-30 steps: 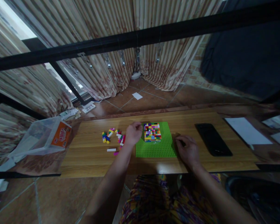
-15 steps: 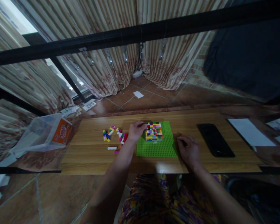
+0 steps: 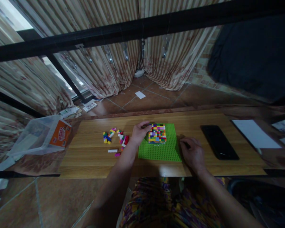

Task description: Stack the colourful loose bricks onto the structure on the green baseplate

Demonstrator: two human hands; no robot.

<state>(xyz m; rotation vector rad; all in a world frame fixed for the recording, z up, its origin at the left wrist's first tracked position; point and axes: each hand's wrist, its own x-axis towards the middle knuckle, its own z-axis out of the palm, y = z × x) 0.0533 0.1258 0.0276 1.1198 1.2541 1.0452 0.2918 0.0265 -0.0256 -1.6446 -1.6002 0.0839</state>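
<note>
A block of many-coloured toy bricks [image 3: 157, 134] stands on a green studded baseplate [image 3: 165, 152]. At the block's far left corner is my left hand [image 3: 140, 131], its thumb and fingers pinched together. Whatever lies between those fingertips is too small or hidden to make out. My right hand [image 3: 193, 153] rests on the table just beside the plate's right edge, fingers curled in, with nothing visible in them. Left of my left forearm lie loose bricks: a blue and yellow cluster [image 3: 106, 138], a red brick [image 3: 126, 139], a white long brick [image 3: 112, 151] and a magenta brick [image 3: 117, 155].
A black phone [image 3: 218, 142] lies on the wooden table [image 3: 85, 158], right of my right hand. Beyond the table's left end stands a clear plastic bin [image 3: 38, 134] with an orange label. White paper [image 3: 255, 133] is at the right. A dark metal bar [image 3: 97, 39] crosses ahead.
My left hand stays at the block's corner, shifted very slightly to the right. The right hand keeps its place, and the view has tilted a little.
</note>
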